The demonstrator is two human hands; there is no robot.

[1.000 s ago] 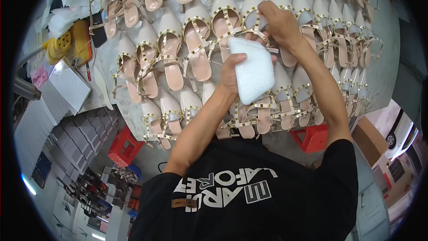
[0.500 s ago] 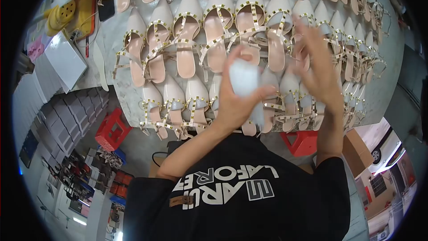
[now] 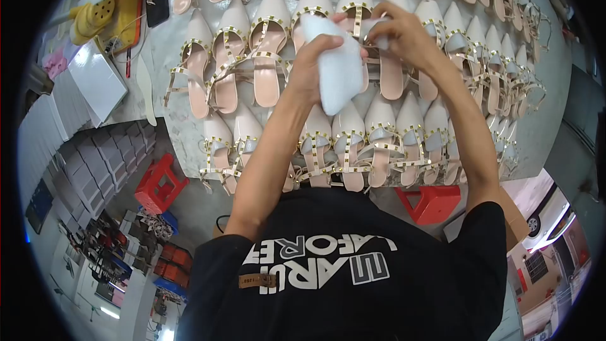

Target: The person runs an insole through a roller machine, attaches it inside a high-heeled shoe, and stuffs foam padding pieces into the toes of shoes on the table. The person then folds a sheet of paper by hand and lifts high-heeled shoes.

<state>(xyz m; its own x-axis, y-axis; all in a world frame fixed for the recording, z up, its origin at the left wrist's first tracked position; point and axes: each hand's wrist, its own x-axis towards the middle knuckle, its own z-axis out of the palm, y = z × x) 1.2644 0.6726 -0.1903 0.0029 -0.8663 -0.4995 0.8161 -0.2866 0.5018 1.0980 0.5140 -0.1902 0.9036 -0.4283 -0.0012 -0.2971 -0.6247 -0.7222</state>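
Observation:
My left hand (image 3: 310, 69) is wrapped round a thick stack of soft white padding sheets (image 3: 341, 72), tilted above the shoes. My right hand (image 3: 407, 36) has its fingers bent and closed round a small pale padding sheet (image 3: 379, 33) at the opening of a studded shoe (image 3: 355, 1). The fingertips partly cover that sheet, so I cannot tell how far it sits inside. Around both hands stand cream pointed shoes with gold studs and straps. Pale padding shows inside a shoe to the right (image 3: 457, 41); a shoe to the left (image 3: 270, 44) shows a bare insole.
More shoes stand in rows across the grey table (image 3: 165, 82). At the left lie a yellow clog (image 3: 95, 19), a dark phone (image 3: 158, 1) and a white box (image 3: 95, 82). Red stools (image 3: 161, 183) stand below the table's front edge, with grey crates (image 3: 95, 164) at left.
My left hand has moved up and left with the padding stack. My right hand, spread and blurred before, has come left and closed its fingers on a sheet at a shoe.

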